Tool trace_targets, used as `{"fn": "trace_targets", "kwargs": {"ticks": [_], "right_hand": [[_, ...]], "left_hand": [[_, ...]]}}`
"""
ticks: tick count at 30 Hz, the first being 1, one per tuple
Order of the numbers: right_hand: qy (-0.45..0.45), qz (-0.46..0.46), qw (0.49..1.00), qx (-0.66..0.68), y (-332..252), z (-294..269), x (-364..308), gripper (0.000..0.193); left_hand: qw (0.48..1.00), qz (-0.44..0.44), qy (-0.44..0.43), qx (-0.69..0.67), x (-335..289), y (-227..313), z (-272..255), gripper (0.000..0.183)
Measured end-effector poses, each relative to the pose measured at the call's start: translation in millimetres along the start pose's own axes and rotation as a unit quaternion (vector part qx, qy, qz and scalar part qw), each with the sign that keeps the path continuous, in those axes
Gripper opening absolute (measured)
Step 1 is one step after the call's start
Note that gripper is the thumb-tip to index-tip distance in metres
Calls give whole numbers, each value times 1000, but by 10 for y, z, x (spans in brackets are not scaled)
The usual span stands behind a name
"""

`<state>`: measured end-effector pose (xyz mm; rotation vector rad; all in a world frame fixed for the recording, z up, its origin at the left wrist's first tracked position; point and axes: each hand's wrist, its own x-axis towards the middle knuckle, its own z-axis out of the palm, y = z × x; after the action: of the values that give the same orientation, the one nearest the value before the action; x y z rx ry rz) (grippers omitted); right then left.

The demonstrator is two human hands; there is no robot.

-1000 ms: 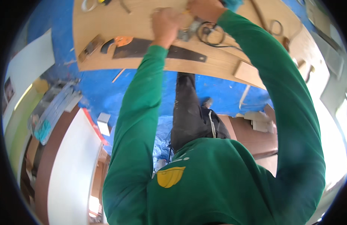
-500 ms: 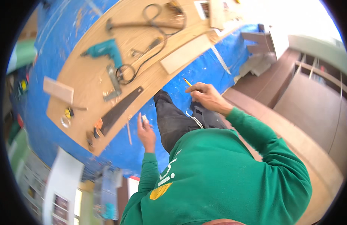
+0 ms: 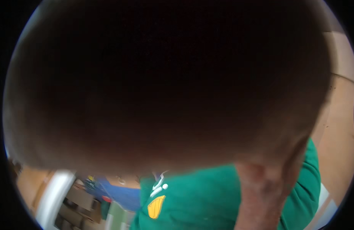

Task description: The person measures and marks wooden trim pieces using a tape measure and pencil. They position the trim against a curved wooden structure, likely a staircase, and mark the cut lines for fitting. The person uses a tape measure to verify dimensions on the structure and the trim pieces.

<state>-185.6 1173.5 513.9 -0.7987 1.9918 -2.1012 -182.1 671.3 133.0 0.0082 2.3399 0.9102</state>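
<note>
My right hand (image 3: 165,111) is held right up against the camera, a dark blurred mass filling most of the picture. Its bare wrist (image 3: 261,191) rises from the lower edge, in front of my green sweatshirt (image 3: 200,191). The fingers cannot be made out, nor whether anything is between them. My left hand is out of sight. Whatever lies behind the right hand is hidden.
Past the hand's lower left edge show a strip of blue sheeting (image 3: 127,197), a white panel (image 3: 56,195) and some brown box-like pieces (image 3: 79,199). A light wood-coloured surface (image 3: 341,134) curves along the right rim.
My right hand, which held a yellow pencil low down, has come up to cover the camera. My left hand, the tools and the long wooden board have dropped out of sight.
</note>
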Motion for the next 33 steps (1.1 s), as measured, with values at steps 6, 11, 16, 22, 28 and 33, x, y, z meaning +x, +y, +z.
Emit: {"fn": "trace_targets", "kwargs": {"ticks": [6,11,16,22,28,33], "right_hand": [[70,-35,996,-49,-189,-836,-783,63],[213,-6,973,-88,-114,-1373,-1247,64],[439,287,840,-137,1203,-1140,-1711,46],[454,560,648,-244,3066,342,-2536,34],[699,509,493,-97,3429,385,-2262,14],[779,418,466,39,3221,163,-2014,21]], "left_hand": [[986,-133,-85,-47,303,1289,98,65],[974,-86,-174,-118,1233,1384,131,60],[940,-12,-340,-39,1938,3223,754,48],[805,317,-473,166,2463,3977,1832,41],[674,350,-522,388,2953,4663,2482,45],[624,413,-503,433,3059,5304,2725,49]]}}
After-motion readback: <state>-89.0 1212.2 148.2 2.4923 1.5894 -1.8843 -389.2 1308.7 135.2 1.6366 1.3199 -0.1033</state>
